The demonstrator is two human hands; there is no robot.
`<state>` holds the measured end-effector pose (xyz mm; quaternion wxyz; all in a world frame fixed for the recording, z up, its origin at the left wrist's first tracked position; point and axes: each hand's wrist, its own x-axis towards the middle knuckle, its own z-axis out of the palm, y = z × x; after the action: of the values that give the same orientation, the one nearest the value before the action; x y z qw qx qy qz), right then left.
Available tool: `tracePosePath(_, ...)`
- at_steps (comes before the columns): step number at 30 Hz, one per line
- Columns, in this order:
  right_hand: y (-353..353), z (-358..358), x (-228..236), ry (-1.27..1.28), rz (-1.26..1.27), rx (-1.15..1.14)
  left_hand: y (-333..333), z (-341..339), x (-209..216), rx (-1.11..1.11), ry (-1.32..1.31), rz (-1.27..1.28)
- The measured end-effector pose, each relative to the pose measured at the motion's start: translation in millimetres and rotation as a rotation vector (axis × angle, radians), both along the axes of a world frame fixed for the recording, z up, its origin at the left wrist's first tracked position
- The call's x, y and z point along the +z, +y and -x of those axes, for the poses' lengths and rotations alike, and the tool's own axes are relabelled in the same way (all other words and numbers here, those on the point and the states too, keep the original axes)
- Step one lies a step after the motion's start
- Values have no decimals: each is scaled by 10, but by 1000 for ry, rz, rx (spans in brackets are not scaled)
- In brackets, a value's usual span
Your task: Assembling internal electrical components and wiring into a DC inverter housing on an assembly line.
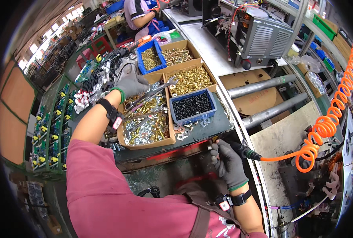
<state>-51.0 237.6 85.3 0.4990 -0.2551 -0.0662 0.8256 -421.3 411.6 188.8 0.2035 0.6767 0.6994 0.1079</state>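
Observation:
My left hand [132, 84], in a grey glove, reaches over the back left of a cardboard box [145, 146] of mixed bolts, nuts and washers. Its fingertips are hard to make out. Several wrenches lie across that box, an open-end wrench [169, 82] among them, close to the hand. In front of the bench edge, my gloved right hand [228, 163] is closed, fingers curled around something small with a metallic end at the fingertips; its kind is unclear. Right beside it is a black air tool [242, 150], joined to a coiled orange hose [323, 127].
Cardboard bins hold brass-coloured screws [190, 79]; a blue bin [192, 106] holds black screws. Cables [101, 71] pile up at left, by a rack of circuit boards [51, 127]. A grey machine [263, 37] stands beyond metal rollers [263, 85]. Another person [138, 18] works behind.

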Motion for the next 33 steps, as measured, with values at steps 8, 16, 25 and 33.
tracePosePath(8,-199,-29,-32,-150,-101,-28,230,-268,-38,-319,371,64)
tracePosePath(16,-468,-173,116,-271,-94,-33,685,1109,-739,-213,269,-150)
tracePosePath(25,-1548,-1122,218,-977,11,-430,657,246,283,-350,-430,-256)
tracePosePath(33,-1205,-1474,-42,-2504,3,-623,-1657,-2493,632,-1126,-276,-444)
